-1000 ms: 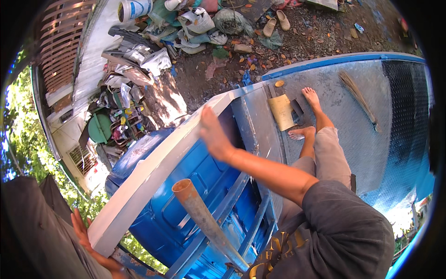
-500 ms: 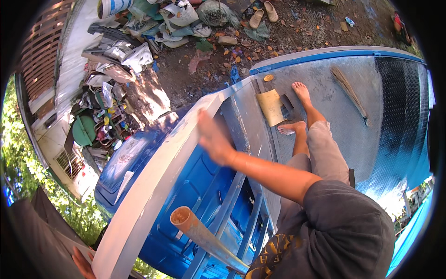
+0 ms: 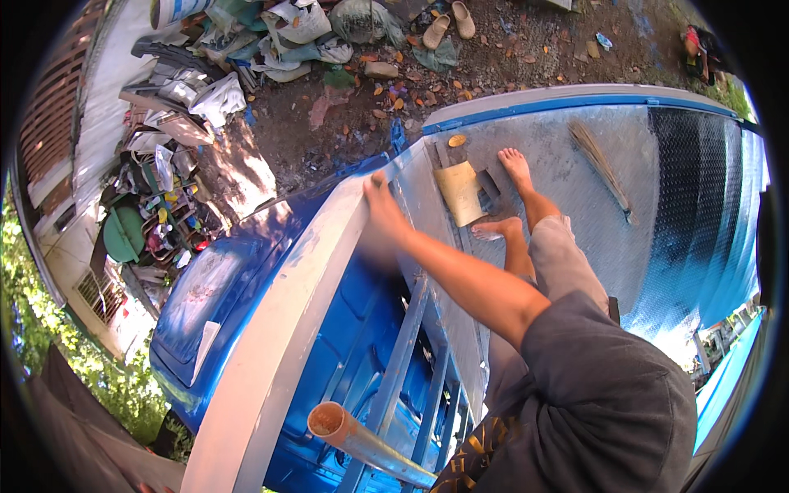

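Note:
My right arm reaches across the view, and my right hand is at the far end of a white-painted rail, by its corner. Motion smears the hand; its fingers bend over the rail's edge, and whether anything lies under them is hidden. Of my left hand, only fingertips show at the lower left edge, close to the rail's near end. Below the rail run blue metal bars, and a rusty-ended pipe juts out beside them. My bare feet stand on a grey metal surface.
A blue vehicle stands beyond the rail. Near my feet lie a yellowish sheet and a stick broom. Scrap is heaped along the wall at left. Clogs lie on the dirt. Another person is at the far right.
My right hand has gone from lying flatter across the rail to its far corner, fingers more bent. The view has shifted a little, and my left hand has mostly slipped out of it.

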Demonstrator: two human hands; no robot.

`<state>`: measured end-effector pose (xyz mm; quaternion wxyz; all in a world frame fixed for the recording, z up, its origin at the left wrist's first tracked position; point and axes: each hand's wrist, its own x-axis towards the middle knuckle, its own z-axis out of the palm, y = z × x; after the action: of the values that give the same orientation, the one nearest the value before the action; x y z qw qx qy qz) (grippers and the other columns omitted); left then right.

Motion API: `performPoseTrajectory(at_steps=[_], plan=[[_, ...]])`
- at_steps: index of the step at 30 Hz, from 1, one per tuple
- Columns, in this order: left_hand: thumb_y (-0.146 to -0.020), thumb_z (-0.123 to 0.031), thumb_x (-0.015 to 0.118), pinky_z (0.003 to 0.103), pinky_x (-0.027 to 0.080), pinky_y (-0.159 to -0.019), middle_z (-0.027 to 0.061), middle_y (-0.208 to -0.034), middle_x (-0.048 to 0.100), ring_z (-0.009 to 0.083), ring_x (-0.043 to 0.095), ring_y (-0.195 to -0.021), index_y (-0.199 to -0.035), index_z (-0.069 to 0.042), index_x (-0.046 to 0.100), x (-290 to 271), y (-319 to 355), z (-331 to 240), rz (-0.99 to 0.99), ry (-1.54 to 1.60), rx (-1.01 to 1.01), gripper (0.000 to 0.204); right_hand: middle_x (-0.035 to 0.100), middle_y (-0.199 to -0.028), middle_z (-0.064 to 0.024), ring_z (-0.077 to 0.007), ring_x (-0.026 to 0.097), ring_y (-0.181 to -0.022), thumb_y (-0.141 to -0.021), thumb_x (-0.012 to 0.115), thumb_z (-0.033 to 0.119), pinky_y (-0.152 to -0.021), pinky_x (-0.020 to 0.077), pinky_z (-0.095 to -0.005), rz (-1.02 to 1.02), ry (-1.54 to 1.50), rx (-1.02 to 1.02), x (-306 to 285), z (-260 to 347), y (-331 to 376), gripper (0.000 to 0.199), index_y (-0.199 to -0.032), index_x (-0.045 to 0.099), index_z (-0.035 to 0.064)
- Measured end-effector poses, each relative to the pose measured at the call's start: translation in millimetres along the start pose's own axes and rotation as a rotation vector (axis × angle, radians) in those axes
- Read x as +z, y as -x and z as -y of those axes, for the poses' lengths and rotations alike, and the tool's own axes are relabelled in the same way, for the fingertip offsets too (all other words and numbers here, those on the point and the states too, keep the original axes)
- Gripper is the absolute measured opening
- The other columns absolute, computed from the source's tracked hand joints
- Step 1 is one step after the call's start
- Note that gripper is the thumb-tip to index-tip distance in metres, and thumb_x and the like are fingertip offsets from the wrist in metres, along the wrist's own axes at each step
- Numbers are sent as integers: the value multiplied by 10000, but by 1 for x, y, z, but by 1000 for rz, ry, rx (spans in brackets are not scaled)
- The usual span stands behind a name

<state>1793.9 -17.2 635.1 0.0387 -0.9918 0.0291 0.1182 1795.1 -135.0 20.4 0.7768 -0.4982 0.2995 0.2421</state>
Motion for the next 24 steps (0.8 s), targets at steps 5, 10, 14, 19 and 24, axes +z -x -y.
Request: performPoseTrajectory(at_steps=[5, 10, 14, 19, 24], plan=[[-1028, -628, 395, 567, 229, -1269, 329, -1656, 160, 413, 199, -1553, -1593, 47, 159, -27, 46, 22, -230, 528, -297, 911, 173, -1675, -293, -364, 107, -1587, -1076, 362, 525, -1285, 76, -385, 59, 59, -128, 5, -6, 29, 876, -1586, 80, -129], [-1091, -456, 404, 447, 503, -1044, 246, -1383, 604, 311, 612, -1227, -1434, -21, 541, 8, 2, 11, -328, 164, -5, 570, 147, -1683, -289, -350, 120, -1586, -1103, 392, 411, -1285, 78, -380, -78, 9, -80, 17, 9, 6, 767, -1595, 108, -104], [-1067, -583, 313, 553, 402, -1173, 301, -1523, 466, 425, 475, -1413, -1526, 59, 388, 10, 27, 8, -403, 374, -249, 794, 49, -1705, -274, -417, 23, -1590, -1039, 523, 275, -1282, 3, -502, 370, 232, -651, 44, 69, 180, 802, -1640, 75, -11], [-1003, -715, 308, 603, 199, -1261, 297, -1652, 233, 449, 235, -1534, -1611, 43, 163, -1, 18, -1, -279, 379, -343, 982, 98, -1688, -293, -456, 98, -1570, -1024, 542, 313, -1288, 94, -506, 232, 465, -566, 14, 43, 126, 808, -1624, 125, -33], [-969, -783, 286, 567, 147, -1272, 164, -1679, 252, 311, 233, -1560, -1620, -24, 226, 6, 26, 3, -292, 458, -384, 1001, 142, -1673, -310, -445, 123, -1572, -859, 718, 132, -1281, 152, -536, 621, 336, -1001, 40, 94, 210, 913, -1594, 207, -47]])
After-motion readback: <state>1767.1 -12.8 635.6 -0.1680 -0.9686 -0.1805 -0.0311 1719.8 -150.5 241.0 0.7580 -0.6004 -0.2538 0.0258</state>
